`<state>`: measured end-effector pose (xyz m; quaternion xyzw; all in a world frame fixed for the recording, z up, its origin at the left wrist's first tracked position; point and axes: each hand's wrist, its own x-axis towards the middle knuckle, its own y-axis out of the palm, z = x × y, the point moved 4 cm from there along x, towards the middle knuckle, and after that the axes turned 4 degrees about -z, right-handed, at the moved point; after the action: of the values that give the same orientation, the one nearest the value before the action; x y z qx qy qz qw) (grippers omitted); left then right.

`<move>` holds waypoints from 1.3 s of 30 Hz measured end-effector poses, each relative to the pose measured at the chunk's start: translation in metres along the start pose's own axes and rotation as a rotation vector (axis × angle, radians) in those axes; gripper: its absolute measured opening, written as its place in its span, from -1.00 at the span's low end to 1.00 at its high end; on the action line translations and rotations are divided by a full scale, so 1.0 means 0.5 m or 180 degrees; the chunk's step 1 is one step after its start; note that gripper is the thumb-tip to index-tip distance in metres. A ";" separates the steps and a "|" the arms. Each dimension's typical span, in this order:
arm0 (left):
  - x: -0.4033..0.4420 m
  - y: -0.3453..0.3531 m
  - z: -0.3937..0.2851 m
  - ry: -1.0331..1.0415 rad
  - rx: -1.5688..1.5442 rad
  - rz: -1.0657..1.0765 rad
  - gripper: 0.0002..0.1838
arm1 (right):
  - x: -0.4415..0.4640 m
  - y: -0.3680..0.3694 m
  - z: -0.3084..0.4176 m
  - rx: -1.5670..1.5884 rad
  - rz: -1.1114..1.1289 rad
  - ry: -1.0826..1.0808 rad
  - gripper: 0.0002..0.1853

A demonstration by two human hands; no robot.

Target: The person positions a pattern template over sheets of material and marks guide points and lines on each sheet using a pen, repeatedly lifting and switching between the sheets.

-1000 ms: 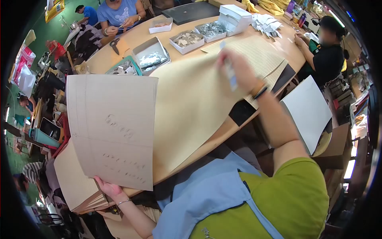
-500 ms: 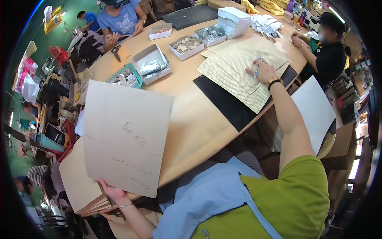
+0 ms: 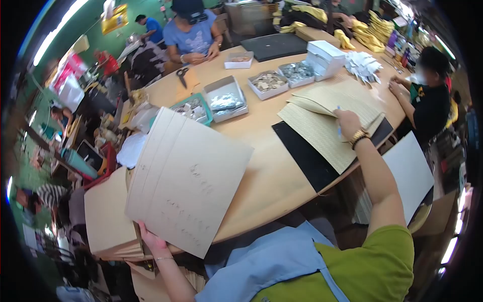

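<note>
My left hand point(image 3: 155, 243) grips the lower edge of a large grey-beige board point(image 3: 186, 176) with ruled lines and handwriting, tilted up over the table's left side. At the right, my right hand point(image 3: 348, 125) is closed around a slim blue-and-white pen-like tool point(image 3: 339, 132) and touches the raised, curling edge of a woven-textured beige sheet point(image 3: 322, 100). More such sheets point(image 3: 322, 138) lie beneath it, on a black mat point(image 3: 302, 158). A stack of tan boards point(image 3: 108, 216) sits beside my left hand.
Across the table point(image 3: 266, 186) stand a teal tray point(image 3: 205, 111), white boxes with small pieces point(image 3: 268, 84), scissors point(image 3: 181, 77) and a black board point(image 3: 274, 47). One person point(image 3: 193, 32) sits opposite, another point(image 3: 430, 95) at the right. A white panel point(image 3: 410, 173) leans at the right.
The large beige sheet lifted earlier has left the middle of the table. My right hand now has a sheet edge raised from the pile. The left-hand board has tilted clockwise; the view has shifted.
</note>
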<state>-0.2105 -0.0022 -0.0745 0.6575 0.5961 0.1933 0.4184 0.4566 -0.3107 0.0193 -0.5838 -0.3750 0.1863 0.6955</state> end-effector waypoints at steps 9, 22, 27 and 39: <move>-0.009 0.084 0.049 -0.0569 0.0207 0.0302 -0.44 | -0.130 -0.099 0.199 0.3121 0.0655 -0.0035 -0.49; 0.099 0.146 -0.181 0.1052 0.7576 -0.1977 -0.15 | -0.172 -0.101 0.270 0.4615 -0.0177 0.0405 -0.71; 0.089 0.117 -0.220 0.1144 0.8000 -0.1084 -0.44 | -0.130 -0.156 0.183 0.5502 -0.1134 0.0801 -0.67; 0.065 0.150 -0.235 0.1381 0.7535 -0.0956 -0.57 | -0.116 -0.133 0.086 0.5528 -0.1507 0.0908 -0.65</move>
<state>-0.2455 0.0705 0.0437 0.5114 0.5320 -0.4155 -0.5317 0.3755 -0.3386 0.0664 0.2199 -0.1233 0.1816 0.9505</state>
